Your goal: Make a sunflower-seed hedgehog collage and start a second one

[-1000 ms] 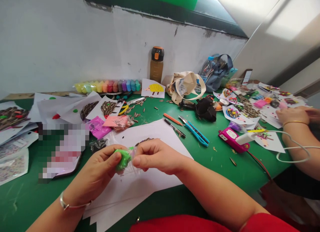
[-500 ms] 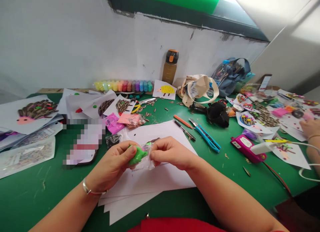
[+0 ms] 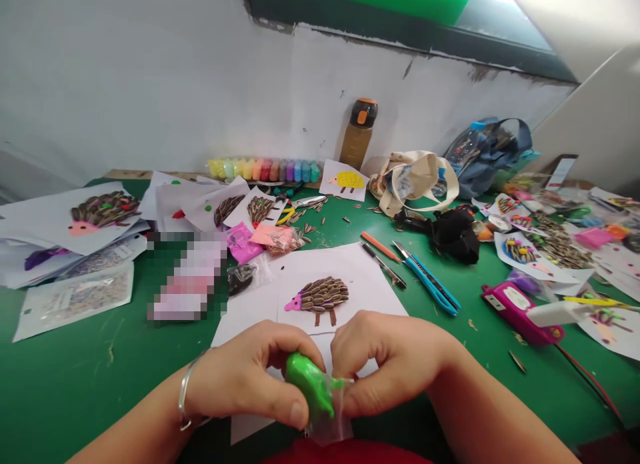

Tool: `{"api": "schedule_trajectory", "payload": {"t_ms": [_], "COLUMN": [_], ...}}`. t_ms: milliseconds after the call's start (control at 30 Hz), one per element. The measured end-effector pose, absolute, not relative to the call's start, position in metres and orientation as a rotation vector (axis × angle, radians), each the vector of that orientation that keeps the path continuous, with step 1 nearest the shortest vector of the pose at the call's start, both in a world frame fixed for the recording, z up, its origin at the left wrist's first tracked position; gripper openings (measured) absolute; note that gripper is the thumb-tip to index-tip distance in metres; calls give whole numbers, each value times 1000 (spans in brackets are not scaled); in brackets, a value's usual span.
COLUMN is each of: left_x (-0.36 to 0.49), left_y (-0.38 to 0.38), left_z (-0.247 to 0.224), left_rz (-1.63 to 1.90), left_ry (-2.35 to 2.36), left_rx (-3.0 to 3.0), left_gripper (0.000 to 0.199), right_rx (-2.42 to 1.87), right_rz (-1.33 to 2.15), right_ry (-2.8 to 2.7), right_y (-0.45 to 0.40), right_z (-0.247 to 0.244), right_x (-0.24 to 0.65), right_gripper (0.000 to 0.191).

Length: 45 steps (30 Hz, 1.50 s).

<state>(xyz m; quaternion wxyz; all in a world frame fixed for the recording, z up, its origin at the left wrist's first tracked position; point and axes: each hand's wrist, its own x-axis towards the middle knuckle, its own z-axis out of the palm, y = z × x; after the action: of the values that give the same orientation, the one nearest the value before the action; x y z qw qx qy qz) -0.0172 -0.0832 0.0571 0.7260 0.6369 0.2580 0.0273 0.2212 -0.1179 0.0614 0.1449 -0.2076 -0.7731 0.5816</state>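
Left hand (image 3: 260, 374): at bottom centre, thumb and fingers curled around a lump of green clay (image 3: 305, 379)
Right hand (image 3: 387, 357): just right of it, fingertips pinched narrow on the edge of a clear bag (image 3: 327, 432)
Green clay: between the two hands, low in the frame, partly within the clear bag; a thin nub of it points toward the right hand
Bracelet (image 3: 185, 394): silver, on the left wrist
Hedgehog picture (image 3: 323, 295): centre of the frame, just beyond the hands; seed spines, pink face, brown legs, on white paper (image 3: 385, 287)
Tools: right of centre, an orange stick (image 3: 380, 245), a dark pen (image 3: 384, 265) and a blue cutter (image 3: 429, 281)
Clay packets: left of centre, purple (image 3: 243, 243), salmon (image 3: 275, 239) and black (image 3: 241, 279)
Seeds (image 3: 307, 227): scattered beyond the salmon packet
Left side: more seed hedgehogs (image 3: 105, 209) on stacked sheets; a flat item near them is blurred out
Back edge: a row of coloured packets (image 3: 265, 171), a yellow hedgehog card (image 3: 347, 180), a brown bottle (image 3: 357, 141) upright, a cream cloth bag (image 3: 413, 177)
Right side: a magenta box (image 3: 517, 309) with a white plug (image 3: 555, 313)
Table (image 3: 165, 357): green
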Motion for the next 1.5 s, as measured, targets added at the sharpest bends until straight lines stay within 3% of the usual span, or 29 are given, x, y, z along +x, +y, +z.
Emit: {"api": "schedule_trajectory", "payload": {"t_ms": [267, 533, 867, 1033, 1233, 1400, 1500], "left_x": [-11, -13, -10, -9, -10, -11, -12], "left_y": [-88, -87, -88, -87, -85, -87, -86], "left_z": [61, 61, 59, 55, 56, 55, 53], "left_rz": [65, 73, 54, 118, 214, 220, 220], "left_ry": [619, 563, 601, 684, 685, 575, 551], "left_rx": [1423, 1310, 1395, 1318, 1265, 1177, 1187], "left_gripper": [23, 18, 17, 15, 18, 27, 29], "right_rx": [-720, -698, -819, -1056, -966, -855, -866], "right_rz": [1596, 1847, 1631, 1497, 1705, 1802, 1789], "right_ry": [-2066, -1957, -2081, -1969, -1727, -1745, -1776], "right_y": [-117, -111, -118, -117, -114, -115, -115], "right_z": [65, 70, 65, 69, 71, 68, 65], "right_x": [214, 222, 216, 208, 213, 218, 216], "right_gripper": [20, 20, 9, 21, 29, 11, 15]}}
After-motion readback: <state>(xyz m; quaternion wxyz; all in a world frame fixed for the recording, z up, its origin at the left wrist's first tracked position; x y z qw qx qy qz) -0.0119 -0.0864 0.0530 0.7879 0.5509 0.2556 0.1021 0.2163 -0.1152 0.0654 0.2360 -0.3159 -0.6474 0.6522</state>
